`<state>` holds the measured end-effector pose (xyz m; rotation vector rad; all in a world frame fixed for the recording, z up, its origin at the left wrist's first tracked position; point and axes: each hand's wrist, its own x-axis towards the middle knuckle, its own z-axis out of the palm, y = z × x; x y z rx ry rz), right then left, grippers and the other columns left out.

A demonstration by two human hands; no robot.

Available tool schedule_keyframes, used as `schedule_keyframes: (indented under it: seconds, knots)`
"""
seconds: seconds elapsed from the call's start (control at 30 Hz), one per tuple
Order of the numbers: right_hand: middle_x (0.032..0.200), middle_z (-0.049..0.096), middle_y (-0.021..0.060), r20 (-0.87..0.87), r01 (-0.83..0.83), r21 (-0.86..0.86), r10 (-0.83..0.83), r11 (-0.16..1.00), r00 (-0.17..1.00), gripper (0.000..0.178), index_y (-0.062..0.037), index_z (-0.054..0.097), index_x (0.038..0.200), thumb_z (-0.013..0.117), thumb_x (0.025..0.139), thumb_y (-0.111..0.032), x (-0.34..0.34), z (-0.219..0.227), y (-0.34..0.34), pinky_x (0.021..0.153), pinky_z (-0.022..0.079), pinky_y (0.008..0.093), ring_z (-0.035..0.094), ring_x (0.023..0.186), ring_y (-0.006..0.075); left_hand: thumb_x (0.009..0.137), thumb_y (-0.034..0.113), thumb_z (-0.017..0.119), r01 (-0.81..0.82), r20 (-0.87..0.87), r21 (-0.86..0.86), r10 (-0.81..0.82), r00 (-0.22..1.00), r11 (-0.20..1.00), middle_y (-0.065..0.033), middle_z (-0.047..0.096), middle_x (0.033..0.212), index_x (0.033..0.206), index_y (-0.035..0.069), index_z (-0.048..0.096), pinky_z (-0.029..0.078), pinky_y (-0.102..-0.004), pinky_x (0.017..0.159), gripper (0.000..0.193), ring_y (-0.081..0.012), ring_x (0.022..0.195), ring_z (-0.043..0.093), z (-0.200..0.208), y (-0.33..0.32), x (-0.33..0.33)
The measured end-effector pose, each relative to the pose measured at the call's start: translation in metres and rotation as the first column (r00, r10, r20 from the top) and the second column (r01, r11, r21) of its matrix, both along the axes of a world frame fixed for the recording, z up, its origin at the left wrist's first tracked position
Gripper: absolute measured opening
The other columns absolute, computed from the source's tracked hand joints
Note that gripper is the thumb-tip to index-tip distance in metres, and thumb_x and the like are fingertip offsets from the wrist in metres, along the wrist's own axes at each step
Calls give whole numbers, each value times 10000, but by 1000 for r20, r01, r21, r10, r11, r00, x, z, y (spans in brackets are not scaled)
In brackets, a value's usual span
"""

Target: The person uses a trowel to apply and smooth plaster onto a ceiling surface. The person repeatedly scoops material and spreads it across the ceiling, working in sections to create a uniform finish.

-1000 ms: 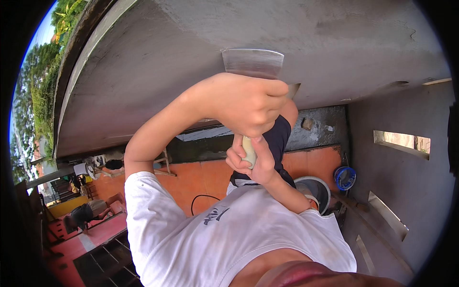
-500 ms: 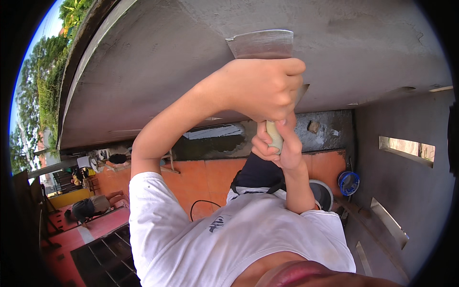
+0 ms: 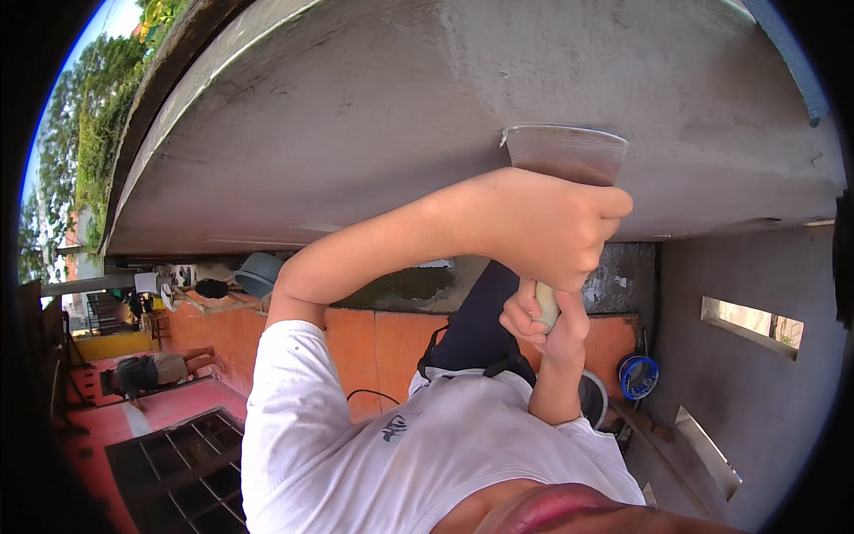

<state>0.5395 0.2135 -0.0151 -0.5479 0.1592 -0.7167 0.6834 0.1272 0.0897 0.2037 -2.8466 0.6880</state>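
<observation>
A: Any change over the last half-second?

B: Yes, in the place of the scraper [image 3: 569, 158]. Now sits further right along the grey wall [image 3: 356, 133], judging by the crack-like mark [image 3: 817, 158] near the right rim.

A: And the view?

B: Shifted as well, with a blue strip [image 3: 792, 62] newly in sight at upper right and a grey-blue tub [image 3: 258, 274] newly visible near the left elbow [image 3: 294, 289]. So not all of that apparent travel due to the scraper.

A: Same grip?

B: Much the same. Left hand [image 3: 565, 222] in a tight fist just below the blade, hiding the part of the scraper inside. Right hand [image 3: 562, 342] closed around the lower end of the pale handle [image 3: 546, 305], just beneath the left.

A: Meaning for the work?

B: Probably a fresh stretch of wall at the blade's edge, with both hands guiding together. Seems close against the surface; full contact impossible to confirm from here. Also worth noting: a small pale dab on the blade's left corner.
</observation>
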Motion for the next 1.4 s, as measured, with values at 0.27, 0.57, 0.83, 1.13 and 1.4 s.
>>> schedule_keyframes:
  seconds: [0.27, 0.57, 0.83, 1.13, 1.4]
  knots:
    - [502, 351, 0, -19, 28, 36, -27, 999, 999, 513, -64, 419, 757, 373, 1011, -508, -7, -2, 8, 379, 171, 208, 220, 389, 46, 497, 224, 609, 32, 12, -19, -31, 999, 999, 60, 481, 574, 482, 165, 532, 363, -240, 658, 98, -139, 646, 425, -4, -3, -4]
    - [511, 334, -3, -75, 98, 28, -96, 995, 993, 512, -66, 416, 757, 357, 1024, -499, 12, 8, 13, 385, 174, 213, 222, 406, 55, 527, 206, 588, 81, 35, -39, -80, 996, 996, 49, 443, 566, 496, 152, 474, 357, -251, 637, 130, -137, 623, 424, -3, -2, 5]
    - [501, 328, -12, 5, 27, 4, -27, 1000, 1000, 550, -71, 413, 746, 388, 1011, -552, 16, 7, 14, 373, 168, 209, 220, 397, 50, 520, 223, 592, 75, 39, -10, -74, 996, 997, 35, 438, 581, 499, 144, 426, 367, -264, 637, 185, -157, 616, 430, 18, 6, 11]
    - [477, 323, -5, 145, 5, 38, -11, 999, 989, 549, -66, 408, 746, 386, 1011, -546, 24, 12, 13, 344, 172, 208, 220, 360, 55, 517, 243, 591, 48, 142, -1, -48, 989, 999, 33, 453, 586, 500, 136, 465, 377, -262, 658, 166, -165, 636, 446, 23, 5, 10]
    - [492, 326, -5, 106, 19, -41, -14, 999, 994, 553, -70, 406, 764, 375, 1010, -564, 29, 26, 12, 365, 181, 210, 210, 379, 56, 511, 261, 592, 84, 84, -36, -80, 993, 996, 37, 444, 581, 499, 134, 460, 374, -267, 645, 184, -162, 615, 423, 40, 4, 15]
